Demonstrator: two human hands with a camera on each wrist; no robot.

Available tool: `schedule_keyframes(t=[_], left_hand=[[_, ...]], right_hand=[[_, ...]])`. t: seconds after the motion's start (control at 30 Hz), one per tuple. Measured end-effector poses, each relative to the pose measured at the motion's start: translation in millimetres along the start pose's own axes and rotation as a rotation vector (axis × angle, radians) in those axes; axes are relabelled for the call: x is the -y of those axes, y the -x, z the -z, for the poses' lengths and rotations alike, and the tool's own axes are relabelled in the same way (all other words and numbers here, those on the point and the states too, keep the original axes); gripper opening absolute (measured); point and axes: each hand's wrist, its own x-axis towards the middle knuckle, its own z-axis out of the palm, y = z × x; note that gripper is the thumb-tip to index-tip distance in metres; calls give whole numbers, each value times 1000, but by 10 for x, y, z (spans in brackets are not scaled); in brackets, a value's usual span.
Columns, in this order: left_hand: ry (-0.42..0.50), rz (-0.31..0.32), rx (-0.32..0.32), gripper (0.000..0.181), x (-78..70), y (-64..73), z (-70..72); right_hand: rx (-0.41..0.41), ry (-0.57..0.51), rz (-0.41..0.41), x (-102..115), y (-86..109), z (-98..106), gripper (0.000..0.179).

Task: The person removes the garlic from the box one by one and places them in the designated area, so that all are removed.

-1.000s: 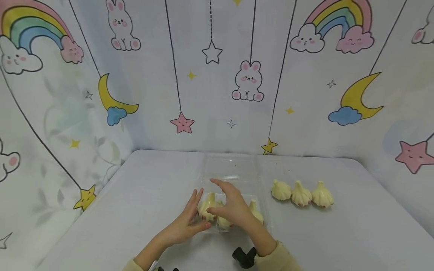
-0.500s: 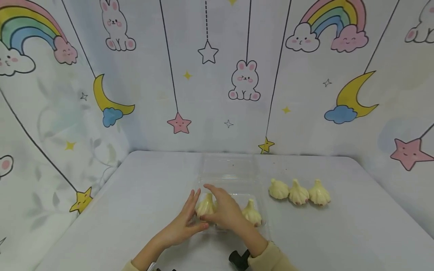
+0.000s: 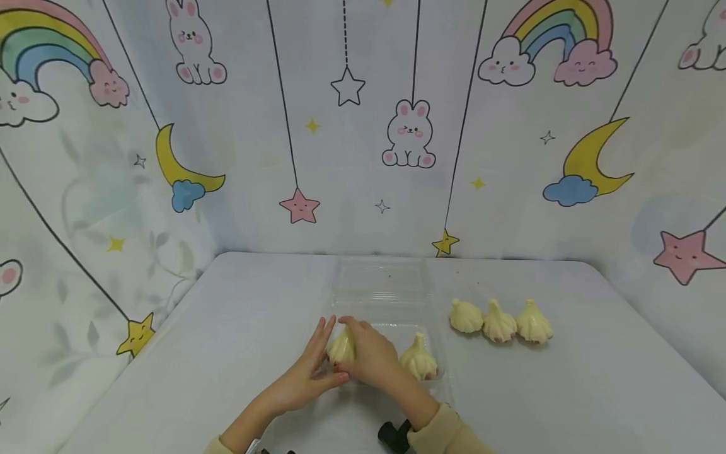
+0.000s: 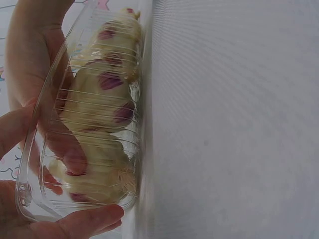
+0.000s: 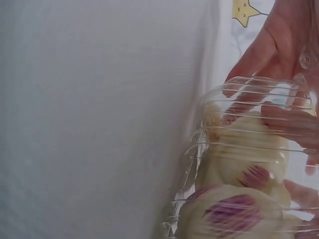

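Observation:
A clear plastic clamshell box (image 3: 394,330) stands on the table with its lid (image 3: 377,277) folded back. Inside are pale garlic bulbs; the left one (image 3: 342,348) and the right one (image 3: 418,360) show in the head view. Another, seen through the box wall in the left wrist view, is a middle bulb (image 4: 97,102) with purple patches, hidden from above. My right hand (image 3: 368,353) reaches into the box, fingers and thumb curled round the left bulb. Along the box's left side rests my left hand (image 3: 309,372), its fingers extended and its thumb by the near edge.
To the right of the box, 3 more garlic bulbs (image 3: 499,323) stand in a row on the white table (image 3: 567,391). A black device (image 3: 393,436) sits by the right sleeve. Behind the table hangs a cartoon-printed cloth (image 3: 255,157).
My right hand has moved left and lower onto the left bulb, its fingers closing round it. It now covers the middle bulb, while the right bulb shows more fully. The left hand keeps its place.

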Motion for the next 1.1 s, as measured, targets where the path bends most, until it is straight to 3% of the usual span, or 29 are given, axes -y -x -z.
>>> schedule_keyframes(t=[0.33, 0.8, 1.1], left_hand=[[-28, -2, 8, 87, 7, -21, 3], [-21, 9, 1, 87, 1, -4, -2], [-26, 13, 7, 90, 8, -16, 6]], right_hand=[[-25, 1, -5, -18, -23, -14, 75], [-39, -167, -40, -21, -18, 13, 81], [-60, -292, -6, -47, -34, 61, 79]])
